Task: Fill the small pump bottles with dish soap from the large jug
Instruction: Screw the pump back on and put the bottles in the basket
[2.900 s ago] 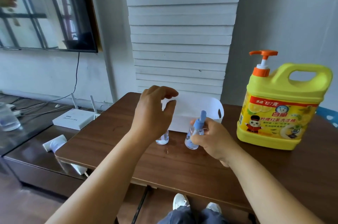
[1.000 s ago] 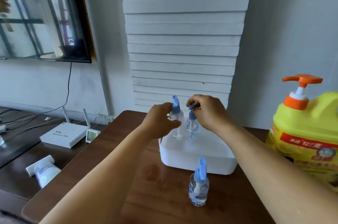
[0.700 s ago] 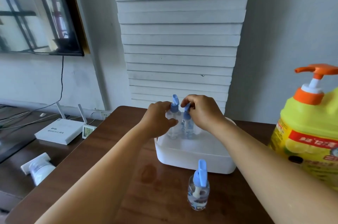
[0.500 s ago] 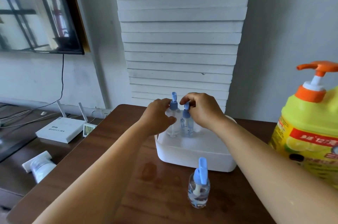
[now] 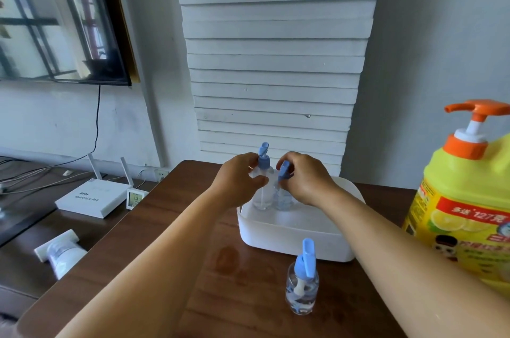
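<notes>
Two small clear pump bottles with blue pumps stand at the back of a white tub [image 5: 292, 244] on the wooden table. My left hand [image 5: 238, 181] grips the left bottle [image 5: 263, 194] just below its pump. Beside it, my right hand [image 5: 305, 179] pinches the blue pump of the right bottle [image 5: 283, 199], whose pump head is tilted. A third small pump bottle [image 5: 302, 288] stands alone on the table in front of the tub. The large yellow soap jug [image 5: 463, 216] with an orange pump stands at the right edge.
The brown table [image 5: 171, 268] ends at the left above a lower dark cabinet with a white router [image 5: 92, 197], a small digital display [image 5: 133, 197] and a white tube [image 5: 59, 250]. White stacked boards lean on the wall behind the tub.
Both hands moved from the table front to the back of the tub with two bottles; one bottle stays in front. Over the last second they have lowered slightly.
</notes>
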A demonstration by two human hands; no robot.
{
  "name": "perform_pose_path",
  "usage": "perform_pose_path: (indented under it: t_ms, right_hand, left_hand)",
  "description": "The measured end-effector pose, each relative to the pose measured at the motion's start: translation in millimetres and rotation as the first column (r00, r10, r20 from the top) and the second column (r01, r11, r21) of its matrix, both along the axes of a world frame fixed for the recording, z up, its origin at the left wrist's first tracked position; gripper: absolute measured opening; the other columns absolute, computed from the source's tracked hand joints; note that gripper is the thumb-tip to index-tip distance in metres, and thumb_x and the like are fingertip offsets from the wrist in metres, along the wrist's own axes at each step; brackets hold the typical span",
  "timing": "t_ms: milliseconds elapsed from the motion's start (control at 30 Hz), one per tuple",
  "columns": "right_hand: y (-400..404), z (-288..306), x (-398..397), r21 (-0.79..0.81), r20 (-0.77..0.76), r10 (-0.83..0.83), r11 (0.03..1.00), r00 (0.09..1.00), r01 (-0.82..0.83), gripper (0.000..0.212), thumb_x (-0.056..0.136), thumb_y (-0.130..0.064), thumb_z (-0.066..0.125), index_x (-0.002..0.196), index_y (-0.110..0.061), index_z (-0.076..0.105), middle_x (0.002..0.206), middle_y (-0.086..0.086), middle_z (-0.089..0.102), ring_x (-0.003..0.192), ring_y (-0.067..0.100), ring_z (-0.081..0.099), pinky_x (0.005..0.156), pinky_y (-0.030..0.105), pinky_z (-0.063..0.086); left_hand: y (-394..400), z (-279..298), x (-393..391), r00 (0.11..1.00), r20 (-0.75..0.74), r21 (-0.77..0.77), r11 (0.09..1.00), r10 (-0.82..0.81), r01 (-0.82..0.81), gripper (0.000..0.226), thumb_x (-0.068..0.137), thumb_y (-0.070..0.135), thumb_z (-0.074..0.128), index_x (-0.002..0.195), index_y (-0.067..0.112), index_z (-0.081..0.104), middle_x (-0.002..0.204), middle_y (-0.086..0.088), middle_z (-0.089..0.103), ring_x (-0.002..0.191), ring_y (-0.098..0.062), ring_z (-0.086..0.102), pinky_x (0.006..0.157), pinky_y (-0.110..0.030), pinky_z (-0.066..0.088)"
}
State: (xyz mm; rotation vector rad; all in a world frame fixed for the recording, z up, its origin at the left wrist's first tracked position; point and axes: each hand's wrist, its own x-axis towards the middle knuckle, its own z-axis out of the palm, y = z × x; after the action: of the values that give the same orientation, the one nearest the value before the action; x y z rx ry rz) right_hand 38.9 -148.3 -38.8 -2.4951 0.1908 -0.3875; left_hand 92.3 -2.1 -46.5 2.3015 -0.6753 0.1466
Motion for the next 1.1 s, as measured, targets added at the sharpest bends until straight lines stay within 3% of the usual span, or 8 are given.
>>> perform_pose_path:
  t_ms: [267,467,633,700,800,900,1000,1100]
  right_hand:
    - [-2.4,-2.0,1.8,0.056,-0.018,-0.027,0.998,0.999,0.028,0.03,0.084,-0.014,0.057,0.113,-0.015,0.052,0.107,0.006,0.063,0.091,0.023,0.056,0.071,0.026,0.04]
    - [-10.1,11.9,-12.0,0.109,-0.038,-0.04,0.993,0.998,0.044,0.063,0.079,-0.021,0.069,0.133,-0.019,0.038,0.118,0.0,0.057,0.098,0.016,0.053,0.073,0.023,0.038]
    - [-5.5,21.8,-41.3,0.132,0.088,-0.065,0.99,0.994,0.053,0.047,0.08,-0.013,0.064,0.124,-0.018,0.046,0.11,-0.002,0.057,0.094,0.015,0.054,0.073,0.023,0.04]
    - [-3.0,24.9,-58.7,0.145,0.134,-0.065,0.988,0.989,0.045,0.035,0.082,-0.009,0.058,0.114,-0.019,0.051,0.099,-0.005,0.056,0.088,0.013,0.054,0.067,0.021,0.041]
    - [0.9,27.2,-86.5,0.172,0.163,-0.042,0.985,0.986,0.013,0.024,0.082,-0.003,0.053,0.096,-0.023,0.053,0.086,-0.01,0.055,0.082,0.012,0.056,0.063,0.02,0.044]
    - [6.7,24.0,-117.9,0.151,0.103,0.005,0.988,0.995,-0.021,0.027,0.08,0.0,0.051,0.091,-0.025,0.055,0.085,-0.009,0.06,0.082,0.013,0.058,0.065,0.021,0.045]
    - [13.6,13.0,-143.7,0.133,-0.068,0.053,0.99,0.996,-0.044,0.033,0.077,0.0,0.052,0.099,-0.025,0.057,0.092,-0.008,0.062,0.083,0.012,0.059,0.056,0.018,0.042]
    - [24.5,-0.6,-158.6,0.071,-0.223,0.121,0.992,0.967,-0.108,0.035,0.073,-0.016,0.066,0.105,-0.027,0.056,0.095,-0.01,0.061,0.08,0.012,0.06,0.058,0.023,0.048]
  left_hand:
    - [-1.4,-2.6,0.1,1.0,-0.022,-0.02,1.0,0.019,-0.019,0.042,0.081,0.024,0.065,0.121,0.019,0.053,0.113,0.003,0.061,0.091,-0.009,0.049,0.078,-0.023,0.035]
    - [2.0,2.4,-14.4,0.993,-0.102,-0.075,0.995,0.057,-0.065,0.065,0.076,0.025,0.071,0.131,0.016,0.039,0.127,-0.002,0.053,0.114,-0.017,0.052,0.085,-0.024,0.038]
    - [-1.5,14.5,-50.5,0.985,0.056,-0.102,0.982,0.166,-0.16,0.036,0.083,0.022,0.061,0.111,0.008,0.044,0.117,-0.01,0.046,0.109,-0.026,0.043,0.086,-0.027,0.032]
    - [2.7,21.5,-70.1,0.992,0.105,-0.092,0.994,0.073,-0.063,0.019,0.084,0.011,0.053,0.103,0.013,0.048,0.11,-0.007,0.049,0.101,-0.023,0.045,0.081,-0.024,0.033]
    - [15.8,30.1,-99.7,0.978,0.015,-0.068,0.976,-0.207,0.207,0.032,0.084,0.0,0.045,0.1,0.023,0.06,0.096,0.011,0.059,0.092,-0.007,0.056,0.073,-0.008,0.04]
    - [24.0,28.5,-121.0,0.952,-0.023,-0.021,0.953,-0.304,0.303,0.04,0.082,-0.002,0.044,0.107,0.024,0.061,0.095,0.019,0.06,0.092,0.002,0.055,0.075,-0.002,0.039]
    - [25.0,20.7,-123.3,0.986,0.069,-0.001,0.988,-0.154,0.154,0.037,0.082,0.001,0.048,0.112,0.021,0.058,0.106,0.006,0.061,0.096,-0.009,0.054,0.078,-0.013,0.038]
    - [24.1,8.7,-119.6,0.994,0.083,0.126,0.99,-0.067,0.057,0.041,0.086,0.007,0.049,0.125,0.02,0.053,0.124,0.001,0.057,0.111,-0.015,0.053,0.09,-0.021,0.039]
